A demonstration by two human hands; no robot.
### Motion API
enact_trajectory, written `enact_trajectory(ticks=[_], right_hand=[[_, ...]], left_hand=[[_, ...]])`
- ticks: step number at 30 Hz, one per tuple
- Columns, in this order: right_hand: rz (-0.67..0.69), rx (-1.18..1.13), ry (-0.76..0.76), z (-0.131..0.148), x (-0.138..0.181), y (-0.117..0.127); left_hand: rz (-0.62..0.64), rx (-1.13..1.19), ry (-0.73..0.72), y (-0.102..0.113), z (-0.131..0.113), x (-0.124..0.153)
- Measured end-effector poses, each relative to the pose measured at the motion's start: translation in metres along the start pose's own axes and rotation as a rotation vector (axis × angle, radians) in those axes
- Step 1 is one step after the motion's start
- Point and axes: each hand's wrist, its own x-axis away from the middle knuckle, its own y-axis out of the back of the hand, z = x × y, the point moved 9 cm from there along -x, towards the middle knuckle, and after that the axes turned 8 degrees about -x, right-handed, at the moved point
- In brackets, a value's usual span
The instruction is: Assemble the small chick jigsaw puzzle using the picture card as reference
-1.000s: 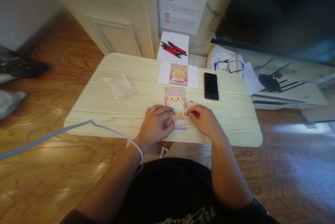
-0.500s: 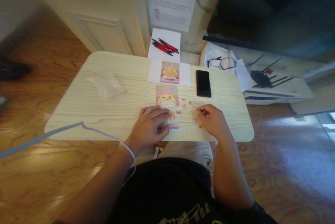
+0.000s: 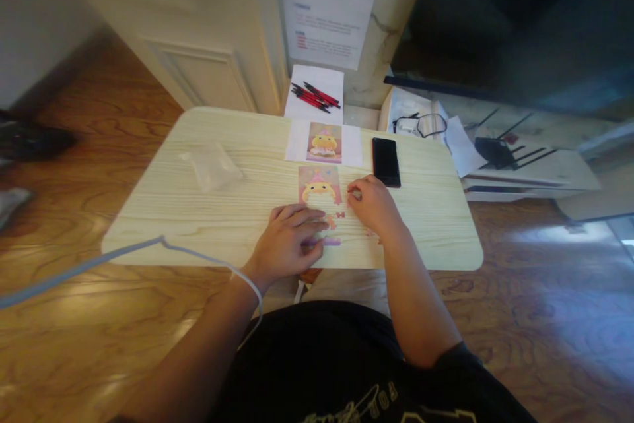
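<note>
The left hand (image 3: 287,238), fingers apart over the jigsaw puzzle (image 3: 319,175), should press lightly; right hand (image 3: 374,205) beside it pinches narrowly, content unclear

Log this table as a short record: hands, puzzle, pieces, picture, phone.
Left hand: fingers spread over lower puzzle
Right hand: beside puzzle's right edge; grip unclear
Puzzle: partly assembled, gap in the middle
Loose pieces: between the hands and by the right wrist
Picture: on white paper, beyond the puzzle
Phone: right of picture, screen dark
</note>
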Motion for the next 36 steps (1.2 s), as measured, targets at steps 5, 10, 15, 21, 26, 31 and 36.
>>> enact_trajectory(ticks=[5,10,15,21,26,31,36], right_hand=[[0.054,-0.033,-0.02,0.004,0.006,-0.003],[0.086,-0.106,0.013,0.007,0.02,0.002],[-0.058,-0.149,-0.049,-0.024,0.046,0.039],[-0.07,-0.151,-0.079,-0.034,0.07,0.043],[-0.045,-0.177,-0.065,-0.03,0.078,0.039],[-0.061,-0.178,-0.089,-0.046,0.088,0.051],[-0.068,-0.143,-0.11,-0.058,0.097,0.057]], left_hand=[[0.012,0.011,-0.004,-0.001,-0.001,0.0],[0.01,0.017,-0.017,-0.001,-0.002,0.0],[0.021,0.03,-0.008,0.0,-0.001,0.0],[0.052,-0.004,0.01,-0.006,0.001,-0.002],[0.036,-0.026,0.004,-0.007,0.0,-0.002],[0.017,-0.039,-0.003,-0.006,-0.002,0.0],[0.034,-0.052,-0.017,-0.007,-0.004,-0.001]])
